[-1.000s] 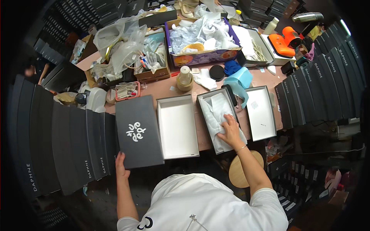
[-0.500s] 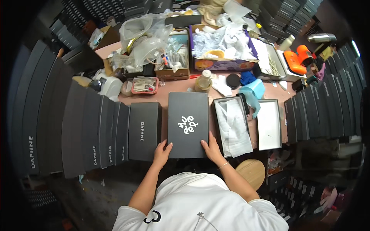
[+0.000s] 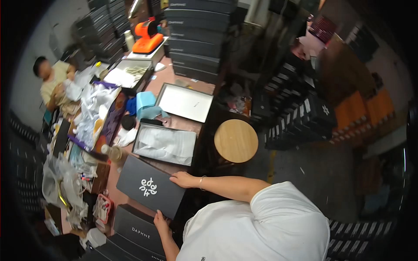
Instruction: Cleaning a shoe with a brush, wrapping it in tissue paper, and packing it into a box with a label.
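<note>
A closed dark grey shoebox (image 3: 137, 172) with white lettering lies on the pink tabletop. My right hand (image 3: 184, 179) grips one near corner of it, fingers over the lid. My left hand (image 3: 162, 224) holds the other near corner, thumb on top and the remaining fingers partly hidden. Beside the box, on my right hand's side, an open shoebox (image 3: 136, 141) holds white tissue paper (image 3: 164, 143). Past it lies a lid (image 3: 185, 103) with its white inside facing up. Another closed dark box (image 3: 135, 217) stands close by my left hand.
A round wooden stool (image 3: 236, 141) stands off the table's near edge. Stacked dark boxes (image 3: 193, 41) rise at the table's end. Cartons of white wadding (image 3: 91, 113), plastic bags (image 3: 65, 178), a bottle (image 3: 114, 152) and an orange device (image 3: 148, 39) crowd the far side. A person (image 3: 54, 82) is beyond.
My view has swung to the right, so the table now runs diagonally and the stool and floor show more. Both hands remain at the closed box's near corners.
</note>
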A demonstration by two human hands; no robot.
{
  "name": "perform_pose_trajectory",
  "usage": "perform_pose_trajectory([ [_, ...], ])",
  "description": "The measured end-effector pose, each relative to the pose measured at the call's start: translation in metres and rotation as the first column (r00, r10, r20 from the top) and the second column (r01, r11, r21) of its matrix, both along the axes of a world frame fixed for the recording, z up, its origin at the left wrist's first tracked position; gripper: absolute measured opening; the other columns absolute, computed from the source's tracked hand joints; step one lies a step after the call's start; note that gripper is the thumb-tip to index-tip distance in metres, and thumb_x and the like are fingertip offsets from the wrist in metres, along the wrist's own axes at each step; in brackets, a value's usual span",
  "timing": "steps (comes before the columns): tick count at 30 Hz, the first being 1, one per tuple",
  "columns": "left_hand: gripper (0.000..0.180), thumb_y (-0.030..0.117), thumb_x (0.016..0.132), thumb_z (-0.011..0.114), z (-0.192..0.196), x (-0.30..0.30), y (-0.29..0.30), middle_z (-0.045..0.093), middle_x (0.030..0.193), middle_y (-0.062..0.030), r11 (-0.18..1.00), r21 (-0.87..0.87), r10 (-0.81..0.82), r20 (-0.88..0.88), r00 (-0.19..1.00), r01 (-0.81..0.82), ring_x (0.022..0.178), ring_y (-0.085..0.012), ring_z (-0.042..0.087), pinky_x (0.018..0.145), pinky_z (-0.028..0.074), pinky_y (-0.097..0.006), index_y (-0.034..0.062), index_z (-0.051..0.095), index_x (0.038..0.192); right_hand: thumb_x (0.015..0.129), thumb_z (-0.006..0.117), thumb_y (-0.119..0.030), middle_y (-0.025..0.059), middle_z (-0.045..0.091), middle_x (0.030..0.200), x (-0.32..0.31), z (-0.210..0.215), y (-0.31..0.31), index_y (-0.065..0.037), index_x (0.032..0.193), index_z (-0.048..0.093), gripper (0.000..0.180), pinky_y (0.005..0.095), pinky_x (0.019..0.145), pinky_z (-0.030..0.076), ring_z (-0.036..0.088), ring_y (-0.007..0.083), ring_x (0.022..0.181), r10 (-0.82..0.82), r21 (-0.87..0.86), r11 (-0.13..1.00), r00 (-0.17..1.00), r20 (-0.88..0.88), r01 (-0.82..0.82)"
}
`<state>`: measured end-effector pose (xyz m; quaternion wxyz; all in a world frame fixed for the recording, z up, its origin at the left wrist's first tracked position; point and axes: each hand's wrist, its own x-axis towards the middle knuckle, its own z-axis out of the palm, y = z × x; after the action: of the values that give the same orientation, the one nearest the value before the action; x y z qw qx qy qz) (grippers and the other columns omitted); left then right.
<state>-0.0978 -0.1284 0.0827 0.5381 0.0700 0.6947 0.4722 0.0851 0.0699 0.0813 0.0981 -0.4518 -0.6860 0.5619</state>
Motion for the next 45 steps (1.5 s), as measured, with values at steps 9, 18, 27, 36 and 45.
perform_pose_trajectory([
  [9, 0.068, 0.049, 0.096, 0.047, 0.054, 0.063, -0.021, 0.049, 0.133, -0.0167, 0.912, 0.243, 0.33, 0.049, 0.943, -0.331, 0.117, -0.0269, 0.051, 0.1, 0.042, -0.035, -0.0055, 0.04, 0.136, 0.084, 0.065, -0.044, 0.0223, 0.016, 0.155, 0.06, 0.084, -0.048, -0.015, 0.151, 0.022, 0.085, 0.0417, 0.115, 0.02, 0.022, 0.0378, 0.142, 0.212, 0.025, 0.977, 0.955, -0.209, -0.211],
  [18, 0.054, 0.021, 0.094, 0.054, 0.146, 0.179, 0.117, 0.052, 0.13, -0.0154, 0.468, 0.76, -0.189, -0.413, 0.891, 0.451, 0.112, -0.0205, 0.055, 0.098, 0.043, -0.035, -0.0023, 0.037, 0.141, 0.081, 0.065, -0.019, 0.0094, 0.046, 0.134, 0.287, 0.136, -0.015, -0.004, 0.141, 0.037, 0.068, 0.0365, 0.099, 0.045, 0.048, 0.0214, 0.121, -0.558, -0.458, 0.821, 0.311, -0.769, 0.341],
  [27, 0.026, 0.0, 0.089, 0.061, 0.081, 0.385, 0.22, 0.055, 0.105, -0.0067, 0.651, 0.507, -0.343, -0.468, 0.814, 0.565, 0.082, -0.0091, 0.058, 0.072, 0.048, -0.021, -0.0013, 0.059, 0.115, 0.084, 0.063, -0.039, 0.0069, 0.052, 0.118, 0.668, 0.221, 0.13, -0.013, 0.119, 0.051, 0.045, 0.0463, 0.07, 0.053, 0.052, 0.026, 0.107, -0.701, -0.24, 0.293, 0.036, -0.713, 0.926],
  [36, 0.028, 0.008, 0.089, 0.063, 0.106, 0.477, 0.243, 0.058, 0.104, -0.0113, 0.797, 0.266, -0.371, -0.494, 0.786, 0.543, 0.083, -0.0165, 0.062, 0.075, 0.051, -0.027, 0.001, 0.061, 0.115, 0.081, 0.062, -0.054, 0.0003, 0.04, 0.137, 0.884, 0.252, 0.372, -0.028, 0.13, 0.047, 0.057, 0.0499, 0.076, 0.047, 0.046, 0.0251, 0.114, -0.959, -0.143, 0.136, 0.094, -0.268, 0.98],
  [45, 0.028, 0.014, 0.088, 0.065, 0.101, 0.464, 0.217, 0.06, 0.107, -0.0135, 0.889, 0.178, -0.229, -0.624, 0.747, 0.421, 0.087, -0.0196, 0.063, 0.077, 0.052, -0.029, 0.0013, 0.061, 0.113, 0.093, 0.04, -0.06, 0.0065, 0.018, 0.157, 0.916, 0.199, 0.401, -0.017, 0.15, 0.026, 0.073, 0.0627, 0.109, 0.017, 0.022, 0.0309, 0.142, -0.872, -0.24, 0.165, 0.028, -0.488, 0.957],
])
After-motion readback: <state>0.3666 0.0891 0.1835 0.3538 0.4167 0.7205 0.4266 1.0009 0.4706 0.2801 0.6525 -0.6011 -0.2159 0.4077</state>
